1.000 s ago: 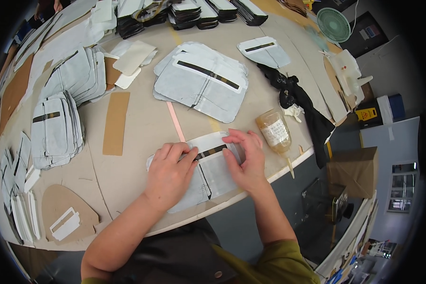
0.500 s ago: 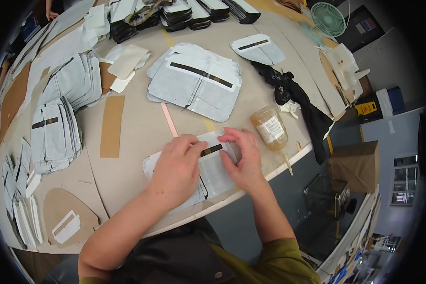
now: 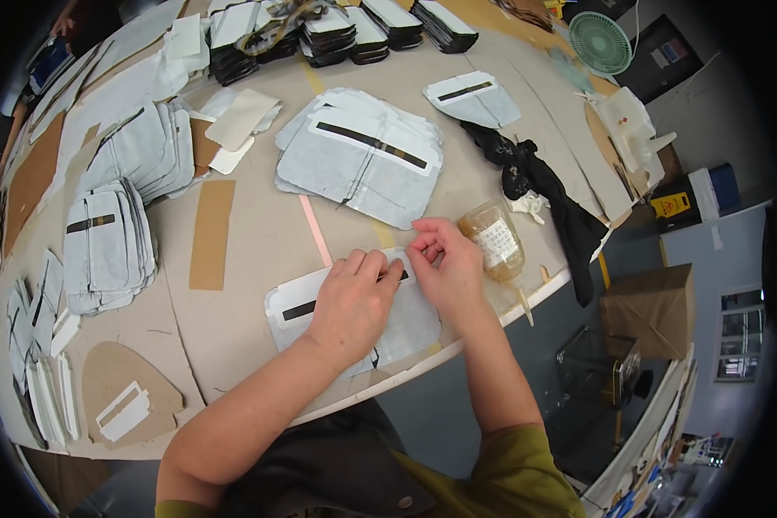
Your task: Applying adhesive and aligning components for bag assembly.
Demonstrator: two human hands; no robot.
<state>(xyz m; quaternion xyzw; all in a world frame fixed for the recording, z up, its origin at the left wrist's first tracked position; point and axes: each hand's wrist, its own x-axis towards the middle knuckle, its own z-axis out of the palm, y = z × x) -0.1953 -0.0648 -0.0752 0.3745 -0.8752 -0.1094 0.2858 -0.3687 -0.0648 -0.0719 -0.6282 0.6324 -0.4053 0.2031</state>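
A grey-white panel (image 3: pixel 410 328) with a white-framed dark slot lies at the table's near edge. Across its middle, my left hand (image 3: pixel 352 298) has its fingers bent and pressed together at the dark slot, closed on the panel and hiding part of it. At the panel's upper right corner is my right hand (image 3: pixel 445 268), its thumb and fingertips closed in a pinch. Whatever lies between those fingertips is too small to make out. A bottle of yellowish liquid (image 3: pixel 496 242) with a pointed nozzle lies right of that hand.
Beyond my hands lies a stack of similar panels (image 3: pixel 354 173); more panel stacks (image 3: pixel 104 250) lie at left. A brown card strip (image 3: pixel 211 233) and a pink strip (image 3: pixel 316 231) are nearer. Black cloth (image 3: pixel 544 190) drapes over the right edge. Black-and-white bundles (image 3: pixel 328 39) line the back.
My left hand has shifted right along the slot, uncovering its left part. My right hand's thumb and fingers have drawn from apart into a pinch.
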